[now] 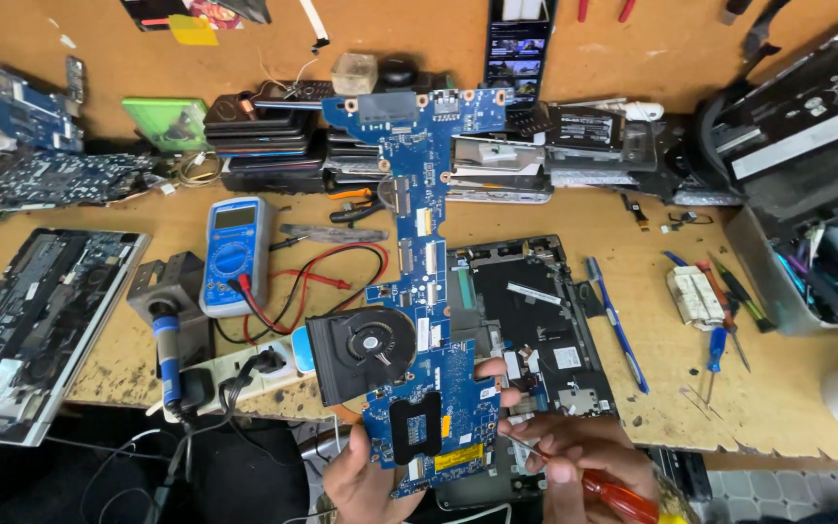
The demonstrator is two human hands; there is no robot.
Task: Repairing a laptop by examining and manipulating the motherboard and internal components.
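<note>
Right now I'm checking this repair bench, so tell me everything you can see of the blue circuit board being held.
The blue circuit board is long and irregular, wider at its far end, dotted with white connectors and small chips. A black cooling fan sits on its left side. It is held up over an opened laptop base. The left hand grips its near end; the right hand, holding a red-handled screwdriver, touches its right edge.

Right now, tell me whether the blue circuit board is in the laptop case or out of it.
Out. The blue circuit board is lifted clear, held up by the left hand above the open laptop case, whose bare inside shows beside it.
</note>
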